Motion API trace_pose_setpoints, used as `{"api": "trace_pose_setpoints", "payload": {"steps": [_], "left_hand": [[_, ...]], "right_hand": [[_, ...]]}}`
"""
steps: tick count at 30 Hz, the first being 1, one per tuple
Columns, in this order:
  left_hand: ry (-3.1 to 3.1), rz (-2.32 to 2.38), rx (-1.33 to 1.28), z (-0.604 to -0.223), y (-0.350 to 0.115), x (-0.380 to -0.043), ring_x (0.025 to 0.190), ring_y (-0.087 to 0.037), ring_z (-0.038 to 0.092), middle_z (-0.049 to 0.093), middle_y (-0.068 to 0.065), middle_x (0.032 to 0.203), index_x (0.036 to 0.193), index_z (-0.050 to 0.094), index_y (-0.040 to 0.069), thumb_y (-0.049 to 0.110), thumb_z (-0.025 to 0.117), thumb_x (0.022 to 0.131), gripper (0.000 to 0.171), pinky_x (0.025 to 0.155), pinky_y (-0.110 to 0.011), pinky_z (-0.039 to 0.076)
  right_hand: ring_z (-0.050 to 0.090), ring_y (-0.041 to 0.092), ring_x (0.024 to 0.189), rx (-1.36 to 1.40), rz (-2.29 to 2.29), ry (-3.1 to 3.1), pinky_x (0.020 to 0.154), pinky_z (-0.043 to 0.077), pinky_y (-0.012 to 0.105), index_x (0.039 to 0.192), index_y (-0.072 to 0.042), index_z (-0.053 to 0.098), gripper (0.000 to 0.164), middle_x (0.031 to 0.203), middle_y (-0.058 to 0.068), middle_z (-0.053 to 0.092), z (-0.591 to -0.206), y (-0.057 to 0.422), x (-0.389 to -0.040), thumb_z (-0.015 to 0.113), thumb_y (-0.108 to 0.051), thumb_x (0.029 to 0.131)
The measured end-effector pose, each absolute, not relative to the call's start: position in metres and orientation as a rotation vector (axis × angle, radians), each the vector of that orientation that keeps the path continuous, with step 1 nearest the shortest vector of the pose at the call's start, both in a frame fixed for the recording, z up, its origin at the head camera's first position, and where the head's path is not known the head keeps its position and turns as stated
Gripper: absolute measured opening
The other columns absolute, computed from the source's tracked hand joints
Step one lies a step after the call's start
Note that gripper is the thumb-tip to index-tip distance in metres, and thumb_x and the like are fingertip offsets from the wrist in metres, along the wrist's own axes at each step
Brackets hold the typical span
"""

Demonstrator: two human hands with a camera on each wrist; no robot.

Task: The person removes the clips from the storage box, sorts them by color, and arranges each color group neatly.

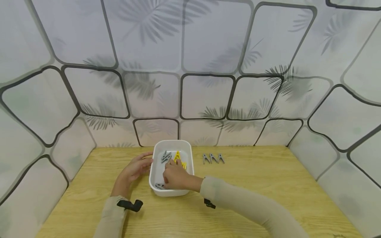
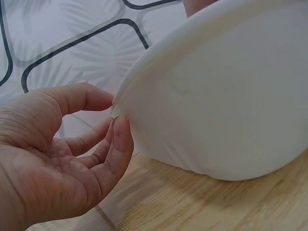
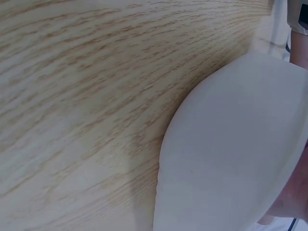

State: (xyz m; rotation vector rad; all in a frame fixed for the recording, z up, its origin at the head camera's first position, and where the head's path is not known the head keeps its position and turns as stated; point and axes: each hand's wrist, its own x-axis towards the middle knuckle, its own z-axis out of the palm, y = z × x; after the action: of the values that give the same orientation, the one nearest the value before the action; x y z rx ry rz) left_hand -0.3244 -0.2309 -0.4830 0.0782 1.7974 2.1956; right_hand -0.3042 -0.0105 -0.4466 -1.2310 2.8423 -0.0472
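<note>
A white plastic bin stands on the table with clothespins inside. Grey clothespins lie toward its back left, yellow clothespins at the right, and another grey clothespin near the front left corner. My left hand touches the bin's left side; in the left wrist view its fingertips meet the outer wall, fingers loosely bent. My right hand is inside the bin, fingers bent downward above the contents. Its fingertips are mostly hidden, so I cannot see whether they pinch a clothespin.
Three grey clothespins lie in a row on the wooden table, right of the bin. A patterned curtain hangs behind the table and on both sides. The bin's outer wall fills much of the right wrist view.
</note>
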Motion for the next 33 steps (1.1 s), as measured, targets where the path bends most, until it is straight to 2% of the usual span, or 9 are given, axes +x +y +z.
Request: {"api": "trace_pose_setpoints", "payload": {"steps": [7, 16, 25, 30, 33], "left_hand": [[1.778, 2.203, 0.084, -0.486, -0.228, -0.325, 0.097, -0.003, 0.069, 0.074, 0.011, 0.103, 0.152, 0.034, -0.004, 0.006, 0.053, 0.104, 0.052, 0.084, -0.023, 0.057], [1.796, 2.185, 0.087, -0.49, -0.228, -0.327, 0.098, -0.002, 0.068, 0.074, 0.012, 0.103, 0.154, 0.031, -0.004, 0.007, 0.053, 0.104, 0.056, 0.085, -0.023, 0.056], [1.784, 2.186, 0.108, -0.488, -0.233, -0.327, 0.093, -0.003, 0.069, 0.075, 0.011, 0.101, 0.156, 0.025, -0.007, 0.006, 0.052, 0.105, 0.059, 0.081, -0.022, 0.056], [1.785, 2.192, 0.112, -0.486, -0.232, -0.327, 0.094, -0.004, 0.07, 0.075, 0.009, 0.103, 0.156, 0.025, -0.007, 0.006, 0.052, 0.105, 0.06, 0.081, -0.023, 0.057], [1.792, 2.199, 0.104, -0.486, -0.231, -0.326, 0.093, -0.004, 0.07, 0.074, 0.009, 0.102, 0.156, 0.024, -0.008, 0.005, 0.051, 0.105, 0.06, 0.081, -0.022, 0.057]], "right_hand": [[0.044, 0.013, 0.092, -1.235, -0.108, 2.854, 0.095, 0.035, 0.041, 0.07, -0.022, 0.071, 0.02, 0.087, -0.008, 0.057, -0.447, -0.008, -0.306, 0.081, -0.034, 0.083], [0.043, 0.012, 0.093, -1.222, -0.11, 2.824, 0.095, 0.033, 0.039, 0.071, -0.023, 0.073, 0.015, 0.089, -0.009, 0.058, -0.444, -0.005, -0.306, 0.083, -0.028, 0.081], [0.042, 0.011, 0.089, -1.221, -0.207, 2.816, 0.09, 0.031, 0.038, 0.067, -0.024, 0.07, 0.02, 0.087, -0.01, 0.058, -0.444, -0.005, -0.31, 0.083, -0.029, 0.081], [0.047, 0.014, 0.098, -1.116, -0.326, 2.821, 0.094, 0.031, 0.042, 0.066, -0.024, 0.07, 0.024, 0.105, -0.006, 0.069, -0.437, -0.001, -0.312, 0.084, -0.03, 0.084], [0.049, 0.015, 0.102, -1.107, -0.346, 2.832, 0.094, 0.031, 0.042, 0.066, -0.024, 0.069, 0.024, 0.114, -0.005, 0.069, -0.435, 0.001, -0.313, 0.084, -0.031, 0.084]]}}
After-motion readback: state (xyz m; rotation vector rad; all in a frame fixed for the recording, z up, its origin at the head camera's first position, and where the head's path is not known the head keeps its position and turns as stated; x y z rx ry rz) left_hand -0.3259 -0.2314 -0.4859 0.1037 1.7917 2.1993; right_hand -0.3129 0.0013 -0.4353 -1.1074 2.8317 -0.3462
